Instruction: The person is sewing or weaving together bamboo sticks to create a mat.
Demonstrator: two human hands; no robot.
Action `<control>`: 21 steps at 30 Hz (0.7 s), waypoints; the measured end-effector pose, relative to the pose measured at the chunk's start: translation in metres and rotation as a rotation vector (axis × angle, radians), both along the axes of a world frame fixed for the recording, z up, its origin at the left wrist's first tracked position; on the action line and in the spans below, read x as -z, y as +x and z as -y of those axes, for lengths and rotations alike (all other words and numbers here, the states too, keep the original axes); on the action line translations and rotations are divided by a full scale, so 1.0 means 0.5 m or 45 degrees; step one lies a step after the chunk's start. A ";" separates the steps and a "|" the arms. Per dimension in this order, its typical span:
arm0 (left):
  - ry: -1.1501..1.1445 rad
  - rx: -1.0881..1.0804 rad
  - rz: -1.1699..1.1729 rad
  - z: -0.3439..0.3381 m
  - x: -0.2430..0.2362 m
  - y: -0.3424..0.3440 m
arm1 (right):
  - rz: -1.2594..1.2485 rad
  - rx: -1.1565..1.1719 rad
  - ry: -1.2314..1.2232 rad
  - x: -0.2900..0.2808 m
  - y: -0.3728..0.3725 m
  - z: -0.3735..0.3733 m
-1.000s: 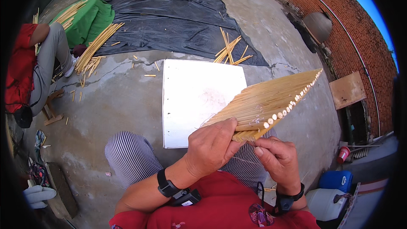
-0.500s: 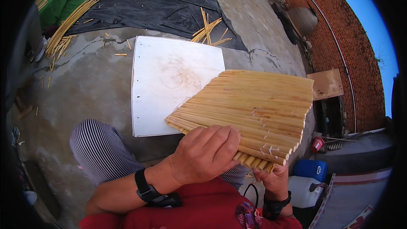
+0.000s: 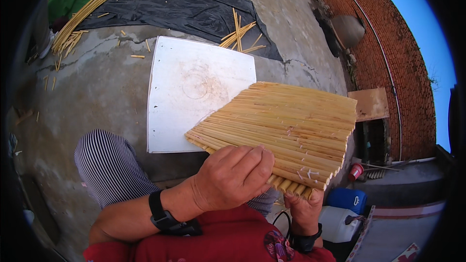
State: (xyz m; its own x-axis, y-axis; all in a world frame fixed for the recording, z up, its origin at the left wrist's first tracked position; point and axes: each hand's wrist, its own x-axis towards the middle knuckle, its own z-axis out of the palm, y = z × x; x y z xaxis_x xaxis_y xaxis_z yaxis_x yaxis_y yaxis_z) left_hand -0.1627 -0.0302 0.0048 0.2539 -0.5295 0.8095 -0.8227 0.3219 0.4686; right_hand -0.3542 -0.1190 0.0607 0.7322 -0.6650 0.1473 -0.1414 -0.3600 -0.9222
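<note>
The left hand [image 3: 236, 172] is grasping the near edge of the mat [image 3: 286, 126], its knuckles lying over the top. The right hand [image 3: 304, 211] is touching the mat's near right corner from below; the mat is partly hiding its fingers, so whether they are clenching cannot be told. The mat is slanting before the person, its left end overlapping the right part of the white board [image 3: 165, 92] in view; whether they are touching is not showing. A lower row of reeds is peeping out under the near edge, and stepped cut ends are forming the right edge. Left of the board, open floor [image 3: 97, 102] is spreading, while a striped knee [image 3: 104, 165] is filling the room beside the left forearm. The board is bearing a brownish stain. Beyond it, loose reeds [image 3: 236, 34] are lying crossed at the corner of a black tarp [image 3: 179, 5]; a blue jug [image 3: 345, 200] and a brick wall [image 3: 412, 102] are standing on the right
</note>
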 end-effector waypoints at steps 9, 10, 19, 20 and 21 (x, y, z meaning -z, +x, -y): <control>-0.009 0.009 -0.015 -0.003 -0.001 -0.004 | -0.005 0.060 -0.044 -0.021 0.043 -0.018; -0.017 0.009 -0.030 -0.002 0.000 -0.004 | -0.008 0.055 -0.050 -0.022 0.043 -0.018; 0.013 0.070 -0.104 -0.011 -0.006 0.003 | -0.064 0.098 -0.150 -0.036 0.049 -0.026; 0.005 0.087 -0.119 -0.011 -0.006 0.004 | -0.056 0.099 -0.126 -0.037 0.051 -0.027; 0.003 0.082 -0.119 -0.010 -0.005 0.005 | -0.048 0.099 -0.101 -0.039 0.054 -0.028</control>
State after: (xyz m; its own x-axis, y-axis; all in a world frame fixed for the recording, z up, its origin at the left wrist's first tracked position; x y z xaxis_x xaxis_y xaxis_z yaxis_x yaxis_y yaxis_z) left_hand -0.1603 -0.0250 0.0071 0.2931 -0.5490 0.7827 -0.7531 0.3718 0.5428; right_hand -0.3273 -0.1052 0.0801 0.6848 -0.7075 0.1750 -0.2061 -0.4183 -0.8846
